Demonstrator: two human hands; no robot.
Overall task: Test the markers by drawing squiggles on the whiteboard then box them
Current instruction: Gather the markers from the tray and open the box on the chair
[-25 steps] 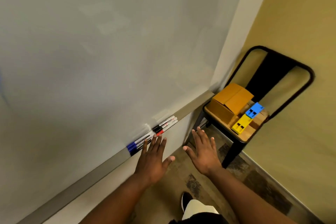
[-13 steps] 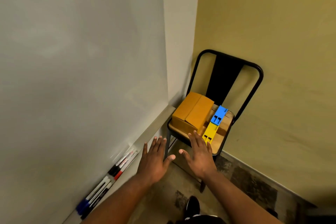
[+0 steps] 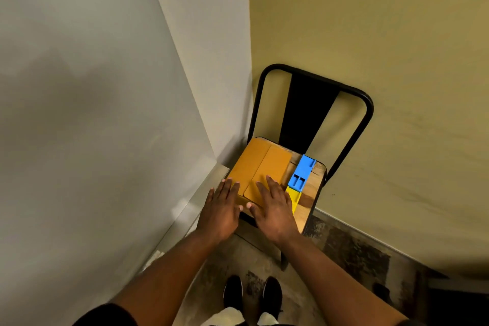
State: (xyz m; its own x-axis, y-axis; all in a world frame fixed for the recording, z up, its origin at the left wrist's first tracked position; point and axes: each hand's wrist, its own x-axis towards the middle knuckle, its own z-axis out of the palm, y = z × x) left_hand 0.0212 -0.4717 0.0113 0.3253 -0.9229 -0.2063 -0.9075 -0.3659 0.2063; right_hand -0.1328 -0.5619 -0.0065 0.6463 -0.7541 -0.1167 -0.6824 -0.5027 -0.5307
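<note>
I see the whiteboard fill the left side; in the corner beside it a black chair carries an orange box on its seat. The left hand and right hand are over the box's near edge, fingers straight, slightly spread, holding nothing; whether they touch it, I cannot tell.

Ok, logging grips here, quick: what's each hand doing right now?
Left hand: open, flat over the box.
Right hand: open, over the same box.
</note>
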